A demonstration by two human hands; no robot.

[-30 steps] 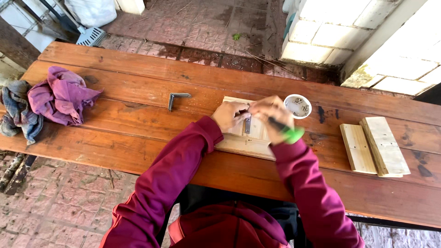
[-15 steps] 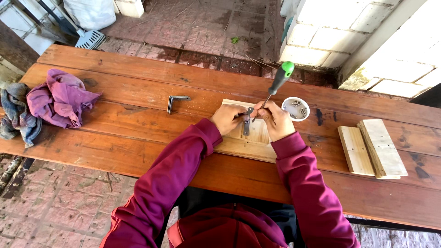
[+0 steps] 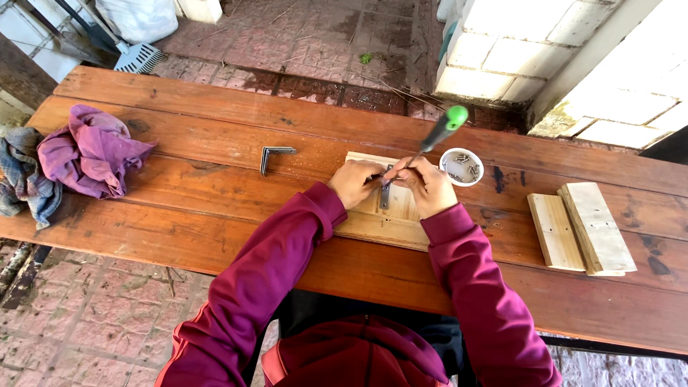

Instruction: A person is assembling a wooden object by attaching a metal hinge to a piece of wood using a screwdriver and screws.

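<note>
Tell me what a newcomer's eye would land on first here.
First, the two hands meeting at the middle of the long wooden table: the right hand tilts a green-handled screwdriver toward a metal bracket on a pale wood board, which the left hand steadies. Next, the purple cloth bunched at the table's left end. A small white cup of screws sits just right of the hands.

Wooden plank table [image 3: 215,107], red brick floor [image 3: 315,43], white block wall [image 3: 516,50], daylight

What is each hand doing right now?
Left hand: fingers pinched at the metal bracket on the wooden board.
Right hand: closed on the green-handled screwdriver.
</note>
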